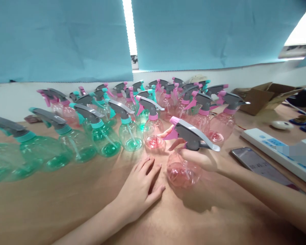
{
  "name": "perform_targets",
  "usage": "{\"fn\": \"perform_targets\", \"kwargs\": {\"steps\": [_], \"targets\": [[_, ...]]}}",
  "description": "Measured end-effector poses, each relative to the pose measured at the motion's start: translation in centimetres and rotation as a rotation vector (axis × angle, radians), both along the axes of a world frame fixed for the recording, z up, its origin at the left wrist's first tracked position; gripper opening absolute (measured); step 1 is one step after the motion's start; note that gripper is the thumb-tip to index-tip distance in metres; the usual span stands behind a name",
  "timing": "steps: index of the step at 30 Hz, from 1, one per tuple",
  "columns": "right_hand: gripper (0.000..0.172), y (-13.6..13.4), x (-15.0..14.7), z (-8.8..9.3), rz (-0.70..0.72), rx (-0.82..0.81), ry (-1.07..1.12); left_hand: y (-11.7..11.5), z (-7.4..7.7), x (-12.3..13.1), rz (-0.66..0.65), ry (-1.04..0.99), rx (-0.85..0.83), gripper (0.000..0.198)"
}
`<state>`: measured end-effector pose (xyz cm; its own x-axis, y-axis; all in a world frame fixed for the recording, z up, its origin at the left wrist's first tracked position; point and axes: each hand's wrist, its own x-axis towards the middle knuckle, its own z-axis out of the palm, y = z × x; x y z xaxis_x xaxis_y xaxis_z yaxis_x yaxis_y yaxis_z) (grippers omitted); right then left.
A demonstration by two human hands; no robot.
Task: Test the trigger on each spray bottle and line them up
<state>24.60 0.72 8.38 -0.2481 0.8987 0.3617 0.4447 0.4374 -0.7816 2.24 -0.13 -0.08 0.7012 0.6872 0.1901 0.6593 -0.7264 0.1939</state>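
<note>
My right hand point(193, 154) is wrapped round the neck of a pink spray bottle point(183, 172) with a grey and pink trigger head point(191, 134); the bottle stands on the wooden table point(53, 200). My left hand point(141, 189) lies flat on the table just left of that bottle, fingers stretched out and holding nothing. Behind both hands stand several green spray bottles point(104, 136) on the left and several pink spray bottles point(219, 122) in the middle and right.
A phone point(255, 163) lies to the right of the held bottle. Beside it are a white power strip point(275, 149), a white mouse point(282, 125) and an open cardboard box point(260, 97). Blue curtains hang behind the table.
</note>
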Motion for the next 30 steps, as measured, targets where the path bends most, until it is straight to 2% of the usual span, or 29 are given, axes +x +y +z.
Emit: {"fn": "perform_targets", "kwargs": {"steps": [5,11,17,22,26,30], "targets": [[0.011,0.2,0.1,0.0,0.034,-0.003,0.058,0.0,0.0,0.0,0.000,0.018,0.009,0.052],[0.011,0.1,0.0,0.4,0.038,0.032,0.059,0.0,-0.1,-0.1,0.000,0.005,0.008,0.052],[0.036,0.0,0.5,-0.2,-0.059,0.063,-0.037,0.0,0.0,-0.1,0.000,0.001,0.006,0.051],[0.050,-0.3,0.0,0.4,-0.057,0.073,-0.004,0.0,0.0,0.0,-0.001,0.004,0.016,0.051],[0.055,-0.3,-0.4,0.9,0.000,0.069,0.033,0.0,-0.1,-0.1,-0.002,-0.005,0.013,0.051],[0.056,-0.2,-0.5,0.9,-0.009,0.069,0.033,0.0,-0.1,-0.1,0.001,-0.021,0.010,0.050]]}}
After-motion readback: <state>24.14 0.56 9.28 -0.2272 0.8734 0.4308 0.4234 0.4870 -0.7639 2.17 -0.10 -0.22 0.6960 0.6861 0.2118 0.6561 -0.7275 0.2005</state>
